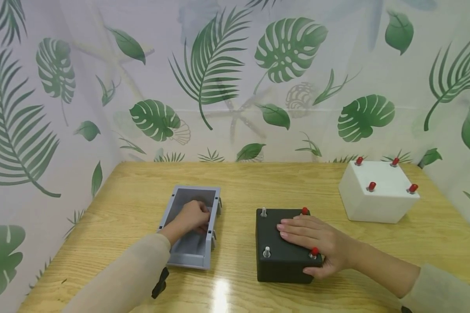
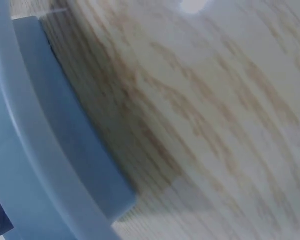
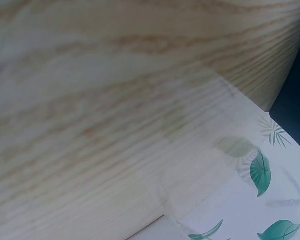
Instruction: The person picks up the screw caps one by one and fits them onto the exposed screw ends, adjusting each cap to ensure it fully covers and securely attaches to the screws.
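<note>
My left hand [image 1: 193,217] reaches down into a grey plastic bin [image 1: 188,261], its fingers bent toward the floor of the bin. The fingertips are hidden, and I cannot tell whether they hold anything. The bin's rounded rim [image 2: 45,145] fills the left of the left wrist view. On a black box [image 1: 269,234], my right hand [image 1: 323,241] rests with straight fingers across the top and the thumb at the near side. Two bare silver bolts [image 1: 266,251] stand on the box's left corners. Red caps [image 1: 314,251] cover the posts at its right corners.
A white box [image 1: 384,195] with red caps [image 1: 371,186] on its corner posts stands at the back right. The wooden table [image 1: 235,182] ends at a leaf-printed cloth [image 1: 235,87] behind and at both sides. A dark edge of the black box [image 3: 297,95] enters the right wrist view.
</note>
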Available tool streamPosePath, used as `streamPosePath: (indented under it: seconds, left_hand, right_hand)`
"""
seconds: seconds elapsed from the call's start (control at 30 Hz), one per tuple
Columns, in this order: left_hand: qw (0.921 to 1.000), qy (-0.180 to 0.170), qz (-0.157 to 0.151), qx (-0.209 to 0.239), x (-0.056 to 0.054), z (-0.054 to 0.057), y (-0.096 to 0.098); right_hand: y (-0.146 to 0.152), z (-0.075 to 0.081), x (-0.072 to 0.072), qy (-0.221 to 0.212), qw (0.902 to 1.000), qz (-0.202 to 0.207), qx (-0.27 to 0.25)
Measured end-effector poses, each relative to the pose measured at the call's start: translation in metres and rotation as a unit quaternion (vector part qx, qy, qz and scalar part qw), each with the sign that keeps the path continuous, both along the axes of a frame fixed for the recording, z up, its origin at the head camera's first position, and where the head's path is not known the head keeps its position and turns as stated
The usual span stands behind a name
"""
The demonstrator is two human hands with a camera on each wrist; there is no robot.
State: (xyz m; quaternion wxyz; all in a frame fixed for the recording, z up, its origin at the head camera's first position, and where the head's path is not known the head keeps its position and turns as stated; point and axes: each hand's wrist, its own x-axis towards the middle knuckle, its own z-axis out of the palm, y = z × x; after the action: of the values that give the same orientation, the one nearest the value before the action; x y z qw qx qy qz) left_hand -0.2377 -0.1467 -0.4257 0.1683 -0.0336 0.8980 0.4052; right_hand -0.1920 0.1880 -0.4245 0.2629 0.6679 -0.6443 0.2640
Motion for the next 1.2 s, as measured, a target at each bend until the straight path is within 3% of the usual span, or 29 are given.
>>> streamPosePath:
  seconds: [0.27,0.47,0.57,0.9,1.2]
  left_hand:
    - [0.9973,-0.054,0.021,0.045,-0.001,0.001,-0.001]
    - [0.9849,-0.108,0.076,0.111,-0.005,0.001,-0.003]
    - [0.9805,-0.123,0.09,0.125,-0.006,0.002,-0.004]
    - [0.9786,-0.132,0.07,0.142,-0.004,0.006,-0.007]
    - [0.9792,-0.148,0.01,0.138,-0.008,0.024,-0.009]
  right_hand:
    - [0.001,0.0,0.001,-0.002,1.0,-0.003,0.003]
    - [0.001,0.001,0.001,-0.006,1.0,-0.003,0.004]
    - [0.001,0.001,0.001,-0.007,1.0,-0.004,0.005]
    - [0.002,0.0,0.001,-0.007,0.9999,-0.007,0.007]
    - [0.002,0.0,0.001,-0.008,0.9999,-0.007,0.009]
